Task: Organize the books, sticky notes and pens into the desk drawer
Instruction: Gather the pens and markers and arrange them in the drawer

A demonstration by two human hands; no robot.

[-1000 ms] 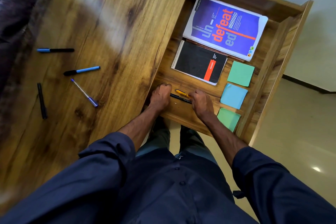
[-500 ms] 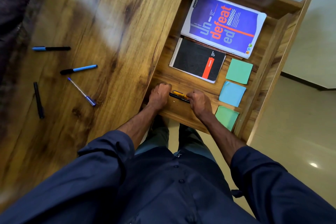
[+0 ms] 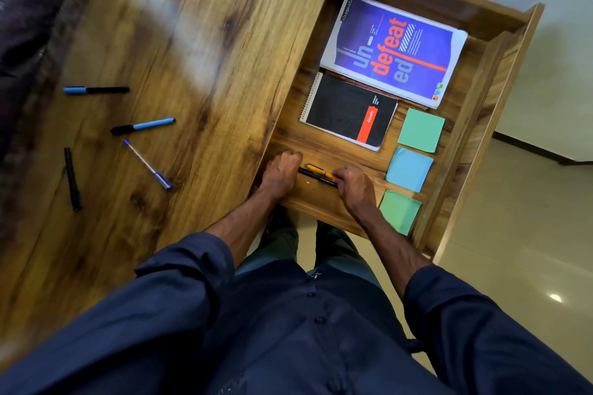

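Got the left hand (image 3: 282, 170) and right hand (image 3: 353, 185) set apart, each curled round an end of the black pen (image 3: 316, 178), orange pen (image 3: 316, 169) snug beside it, front of the drawer (image 3: 321, 200). Could roll loose and slide under the spiral notebook (image 3: 340, 109) if dropped carelessly. Also easy to forget four pens (image 3: 142, 126) out on the desk (image 3: 208, 74).

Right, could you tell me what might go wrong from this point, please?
1. The two pens, gripped between the left hand and the right hand, lie loose by the near wall of the drawer; once released they may roll toward the black notebook.
2. The left hand sits right beside the edge of the desk top, so it could be pinched if the drawer slides in.
3. The clear-barrelled pen and three others lie out on the desk top and could be forgotten.
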